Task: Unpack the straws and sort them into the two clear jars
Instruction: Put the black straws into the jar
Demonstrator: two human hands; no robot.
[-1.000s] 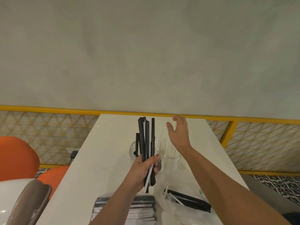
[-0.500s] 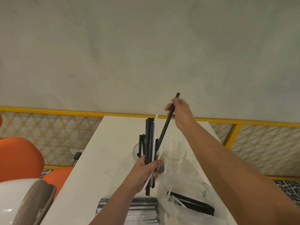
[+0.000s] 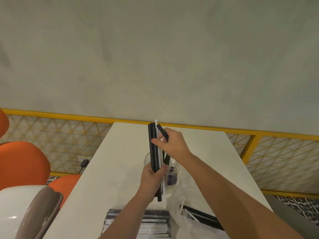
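My left hand (image 3: pixel 151 180) grips an upright bundle of straws (image 3: pixel 154 149), mostly black with a white one or two among them. My right hand (image 3: pixel 172 144) pinches one black straw (image 3: pixel 163 132) near the top of the bundle, tilted to the right. Two clear jars stand behind my hands on the white table (image 3: pixel 120 161): the left jar (image 3: pixel 147 160) is mostly hidden, and the right jar (image 3: pixel 174 175) shows beside my left thumb. A clear plastic bag (image 3: pixel 188 219) with more black straws (image 3: pixel 203 216) lies at the lower right.
A stack of dark packs (image 3: pixel 151 223) lies at the near edge under my left arm. Orange chairs (image 3: pixel 22 164) stand to the left, and a yellow mesh railing (image 3: pixel 69 144) runs behind the table. A white and brown chair back (image 3: pixel 34 213) is at lower left.
My right hand had lifted a black straw high above the bundle. It has come back down and now pinches a black straw at the bundle's top. My left hand has held the bundle steady.
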